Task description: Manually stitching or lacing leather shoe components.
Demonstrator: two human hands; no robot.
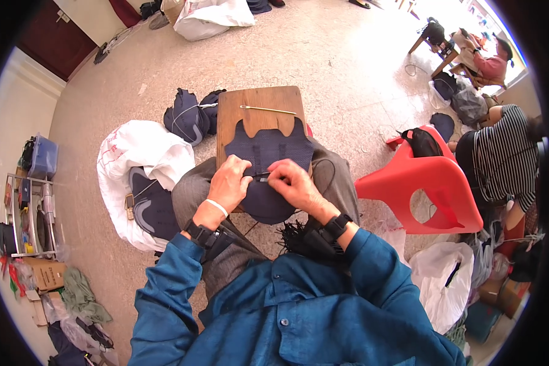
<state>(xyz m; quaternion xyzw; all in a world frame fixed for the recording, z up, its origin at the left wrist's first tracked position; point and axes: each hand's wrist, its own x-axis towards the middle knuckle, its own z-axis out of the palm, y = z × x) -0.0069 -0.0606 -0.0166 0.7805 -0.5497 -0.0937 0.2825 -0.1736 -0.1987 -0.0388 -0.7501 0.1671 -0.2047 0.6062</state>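
A navy fabric piece, shaped like a flat shoe upper, lies over the near half of a small wooden table between my knees. Its rounded end hangs down off the table toward me. My left hand presses and pinches the left side of the piece, thumb and fingers close together. Opposite it, my right hand is closed in a pinch at the middle of the piece, beside a small greyish bit. What those fingertips hold is hidden. A slim gold-coloured hooked needle rests on the bare wood beyond the fabric.
At my left stands a white sack holding navy pieces and a phone. A tied navy bundle sits beside the table. On the right are a red plastic stool, a person in stripes and plastic bags.
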